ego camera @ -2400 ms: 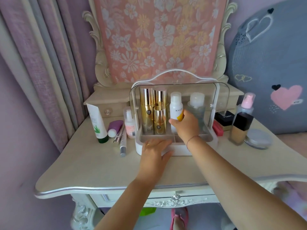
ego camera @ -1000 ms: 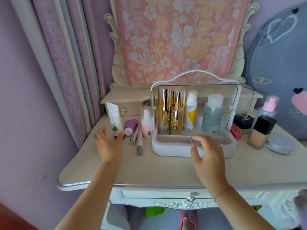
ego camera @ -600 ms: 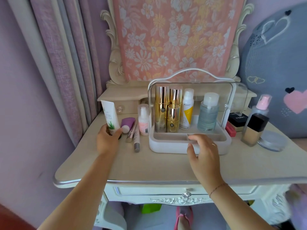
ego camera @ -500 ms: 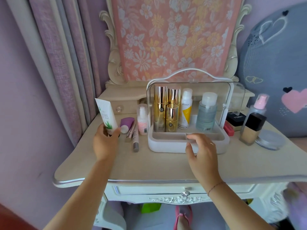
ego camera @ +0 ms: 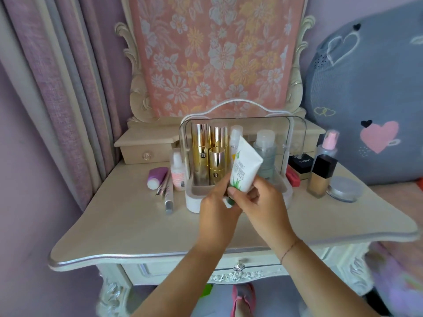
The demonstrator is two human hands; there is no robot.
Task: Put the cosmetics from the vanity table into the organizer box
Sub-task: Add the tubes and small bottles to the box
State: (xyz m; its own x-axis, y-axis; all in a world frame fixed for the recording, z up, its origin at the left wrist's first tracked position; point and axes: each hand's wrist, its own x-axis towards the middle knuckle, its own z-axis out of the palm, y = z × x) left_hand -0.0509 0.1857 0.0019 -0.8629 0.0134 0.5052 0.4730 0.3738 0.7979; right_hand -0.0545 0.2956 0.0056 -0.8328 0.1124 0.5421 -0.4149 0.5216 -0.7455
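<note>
- Both hands meet in front of the box, fingers closed around the lower end of the tube.
- The left hand grips the tube's green cap end from the left; the right hand pinches it from the right, thumb across the front.
- The tube is white with a green leaf print, held cap down and tilted right, above the box's front tray.
- Inside the box stand three gold bottles, a white bottle and a clear bottle.
- Left of the box on the table: a small pink bottle, a purple tube, two pens.
- Right of it: a red item, a black case, a foundation bottle, a spray bottle, a round compact.
</note>
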